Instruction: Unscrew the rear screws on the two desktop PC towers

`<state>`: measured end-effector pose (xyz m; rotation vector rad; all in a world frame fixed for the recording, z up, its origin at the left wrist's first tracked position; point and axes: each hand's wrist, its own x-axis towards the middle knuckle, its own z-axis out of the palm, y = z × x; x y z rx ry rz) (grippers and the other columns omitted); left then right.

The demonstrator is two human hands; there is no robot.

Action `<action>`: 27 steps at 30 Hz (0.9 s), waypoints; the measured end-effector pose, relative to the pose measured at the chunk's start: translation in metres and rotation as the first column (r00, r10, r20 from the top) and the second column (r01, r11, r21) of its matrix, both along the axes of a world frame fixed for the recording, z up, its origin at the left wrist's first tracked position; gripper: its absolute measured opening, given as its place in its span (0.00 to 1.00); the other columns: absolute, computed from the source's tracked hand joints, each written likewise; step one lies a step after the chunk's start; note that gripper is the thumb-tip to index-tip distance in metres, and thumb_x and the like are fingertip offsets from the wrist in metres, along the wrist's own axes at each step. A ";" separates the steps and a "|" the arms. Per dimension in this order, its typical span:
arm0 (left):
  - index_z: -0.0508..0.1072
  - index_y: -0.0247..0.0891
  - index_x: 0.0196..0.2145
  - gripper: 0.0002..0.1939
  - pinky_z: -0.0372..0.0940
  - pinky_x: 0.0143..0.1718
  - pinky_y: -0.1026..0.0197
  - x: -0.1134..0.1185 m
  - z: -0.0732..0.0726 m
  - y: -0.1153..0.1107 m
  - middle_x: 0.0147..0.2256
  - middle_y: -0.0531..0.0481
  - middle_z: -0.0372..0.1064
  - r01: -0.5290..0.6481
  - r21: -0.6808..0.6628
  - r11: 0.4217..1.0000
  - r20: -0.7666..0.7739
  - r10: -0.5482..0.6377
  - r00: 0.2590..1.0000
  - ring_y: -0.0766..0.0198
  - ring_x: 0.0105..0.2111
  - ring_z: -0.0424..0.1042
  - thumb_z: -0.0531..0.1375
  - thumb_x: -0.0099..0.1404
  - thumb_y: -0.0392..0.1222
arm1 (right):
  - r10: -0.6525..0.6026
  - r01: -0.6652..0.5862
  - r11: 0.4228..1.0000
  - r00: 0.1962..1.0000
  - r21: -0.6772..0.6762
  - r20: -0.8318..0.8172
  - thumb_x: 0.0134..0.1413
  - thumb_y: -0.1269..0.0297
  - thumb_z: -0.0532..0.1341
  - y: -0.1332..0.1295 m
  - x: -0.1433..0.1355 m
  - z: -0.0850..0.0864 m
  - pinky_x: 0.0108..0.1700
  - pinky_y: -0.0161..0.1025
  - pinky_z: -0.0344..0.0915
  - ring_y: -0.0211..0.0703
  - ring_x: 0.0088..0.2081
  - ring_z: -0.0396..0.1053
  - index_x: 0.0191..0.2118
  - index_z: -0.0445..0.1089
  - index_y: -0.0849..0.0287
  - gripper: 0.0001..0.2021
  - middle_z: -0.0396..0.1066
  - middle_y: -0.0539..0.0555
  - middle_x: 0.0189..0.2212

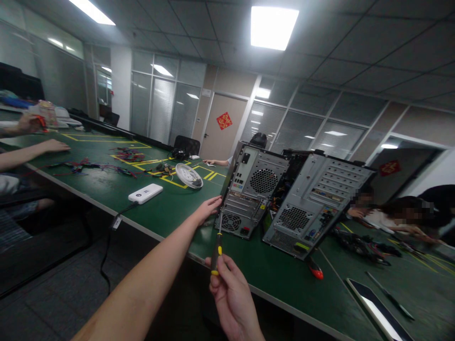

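A desktop computer case [249, 189] stands upright on the green table, its back panel with fan grille and ports facing me. My left hand [209, 209] rests against the lower left side of this case, fingers stretched out. My right hand [232, 289] is closed round the grey and yellow handle of a screwdriver [216, 253]. The screwdriver's thin shaft points up at the lower left edge of the back panel; whether its tip touches a screw cannot be made out. A second computer case [313, 208] stands just to the right, leaning slightly in view.
A white power bank [145, 193] with a black cable lies left on the green table [177, 213]. Beyond it are a white round basket [189, 176] and tangled wires [128, 155]. A red-tipped tool [315, 270] and a tablet-like device [377, 310] lie right. Other people sit around.
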<state>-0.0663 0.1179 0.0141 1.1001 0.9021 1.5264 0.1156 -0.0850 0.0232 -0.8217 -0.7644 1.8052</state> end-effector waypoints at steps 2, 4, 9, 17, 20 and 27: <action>0.76 0.45 0.58 0.38 0.61 0.62 0.44 0.000 0.000 0.000 0.64 0.42 0.67 -0.002 -0.003 1.000 -0.002 0.002 1.000 0.46 0.65 0.63 0.71 0.54 0.64 | -0.005 0.005 1.000 1.000 -0.011 -0.015 0.33 0.55 0.83 0.000 0.000 0.001 0.27 0.28 0.61 0.29 0.23 0.65 0.41 0.75 0.62 0.29 0.81 0.59 0.38; 0.76 0.45 0.58 0.37 0.62 0.62 0.44 0.000 0.000 0.000 0.63 0.42 0.68 -0.005 -0.007 1.000 -0.001 0.005 1.000 0.46 0.65 0.63 0.71 0.54 0.64 | -0.003 0.003 1.000 1.000 -0.021 -0.030 0.34 0.55 0.82 0.000 0.000 0.001 0.27 0.29 0.63 0.30 0.24 0.66 0.40 0.75 0.61 0.28 0.81 0.59 0.37; 0.77 0.45 0.57 0.37 0.63 0.60 0.46 0.000 0.001 0.000 0.63 0.42 0.69 -0.011 -0.011 1.000 0.004 0.011 1.000 0.46 0.64 0.64 0.71 0.54 0.63 | -0.010 0.009 1.000 0.999 -0.013 -0.040 0.36 0.55 0.82 -0.001 0.002 0.002 0.28 0.28 0.62 0.29 0.25 0.64 0.40 0.76 0.61 0.26 0.79 0.55 0.35; 0.76 0.44 0.58 0.38 0.62 0.61 0.46 0.000 0.002 -0.002 0.63 0.42 0.68 0.005 -0.007 1.000 0.013 -0.005 1.000 0.46 0.65 0.63 0.71 0.53 0.64 | 0.001 0.000 1.000 1.000 0.026 -0.017 0.33 0.60 0.83 -0.005 0.000 0.004 0.27 0.28 0.59 0.28 0.24 0.61 0.39 0.76 0.59 0.26 0.69 0.45 0.27; 0.77 0.44 0.57 0.37 0.62 0.61 0.45 0.000 0.003 -0.003 0.63 0.41 0.68 0.006 -0.002 1.000 0.012 -0.006 1.000 0.45 0.65 0.63 0.71 0.53 0.64 | -0.013 0.014 0.999 1.000 0.029 -0.013 0.34 0.59 0.83 -0.005 0.001 0.004 0.27 0.29 0.60 0.29 0.24 0.61 0.39 0.76 0.60 0.25 0.69 0.45 0.27; 0.76 0.44 0.58 0.39 0.61 0.61 0.44 0.001 0.002 -0.002 0.64 0.40 0.66 -0.005 0.007 1.000 -0.003 0.005 1.000 0.44 0.65 0.62 0.71 0.53 0.65 | -0.049 0.049 0.999 0.999 0.003 0.014 0.32 0.58 0.83 -0.005 0.003 0.004 0.27 0.30 0.62 0.31 0.25 0.65 0.42 0.76 0.60 0.28 0.74 0.49 0.30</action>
